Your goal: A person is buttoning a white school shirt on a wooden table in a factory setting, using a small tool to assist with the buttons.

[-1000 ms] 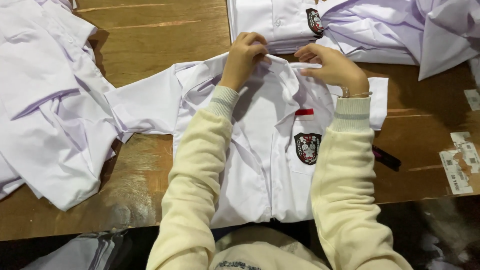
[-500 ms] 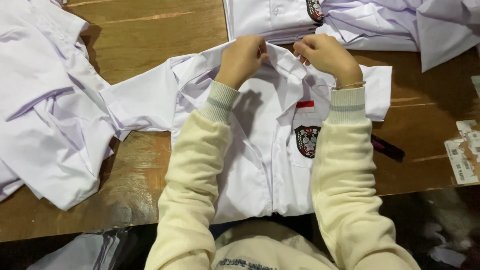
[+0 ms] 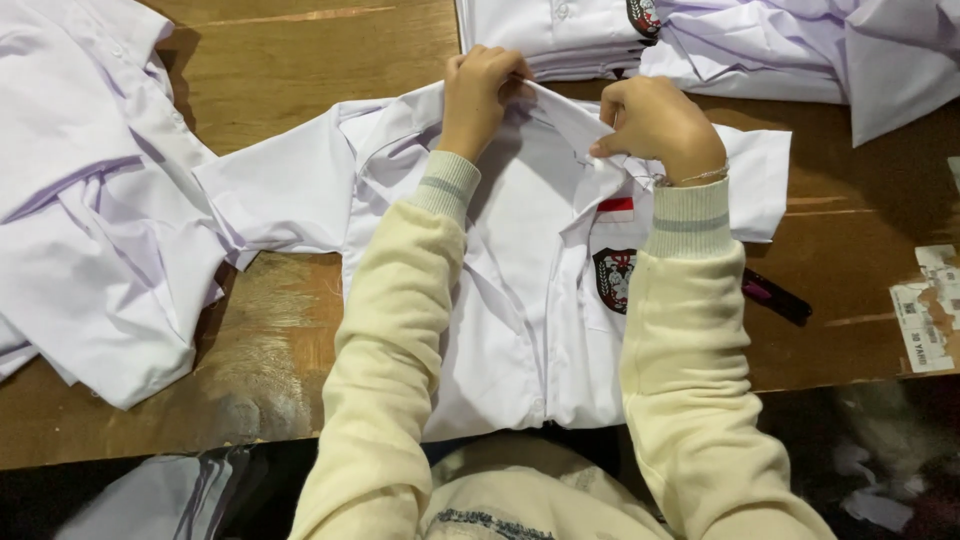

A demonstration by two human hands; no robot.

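- White shirt (image 3: 520,300) lies front-up on the wooden table (image 3: 270,60), collar end away from the person, hem reaching the near table edge. Short sleeves spread out to either side.
- Left hand (image 3: 480,90) is closed at the collar (image 3: 560,105), fingers curled round the cloth at the neck opening, thumb side toward the other hand.
- Right hand (image 3: 655,125) is also closed on the collar, pinching its edge just to the right of the left hand; the two hands sit near each other but apart. A thin bracelet (image 3: 695,177) shows at that wrist.
- Both arms wear cream knit sleeves (image 3: 390,330) with a grey stripe at the cuff.
- Chest of the shirt carries a small red and white patch (image 3: 615,208) and, just below it, a dark shield-shaped badge (image 3: 612,280), partly covered by the right sleeve.
- Loose heap of white shirts (image 3: 90,200) lies on the left of the table, touching the spread shirt's left sleeve.
- Folded stack of shirts (image 3: 550,30) sits at the far edge, just beyond the hands; more crumpled white cloth (image 3: 800,50) to its right.
- Dark pen (image 3: 775,297) lies on the table just right of the right forearm.
- Paper labels (image 3: 925,310) lie at the right edge.
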